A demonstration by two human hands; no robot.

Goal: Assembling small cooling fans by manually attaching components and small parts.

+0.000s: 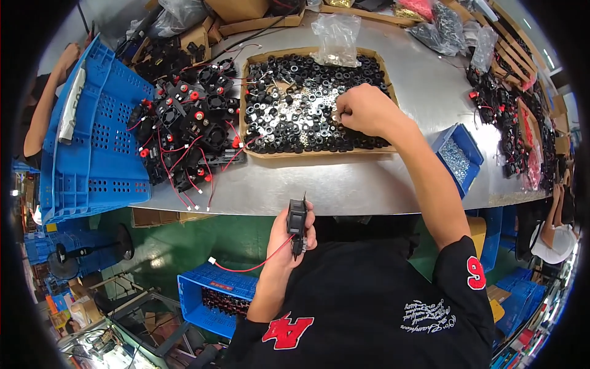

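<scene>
Steel table [252,187], left hand [280,238] clamped on black unit [297,218], right hand [369,111] at parts tray [319,154], grip unclear

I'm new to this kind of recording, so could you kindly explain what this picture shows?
Of course. There is no machine here, only a person's two bare hands, seen by a wide camera worn on the head and looking down; its lens bends straight edges.

The left hand holds a black part with a red wire trailing from it. The right hand reaches into a cardboard tray of small rings; whether it grips one is hidden.

On the metal table, a pile of black parts lies left of the tray, and a small blue bin of silvery pieces sits to its right.
</scene>
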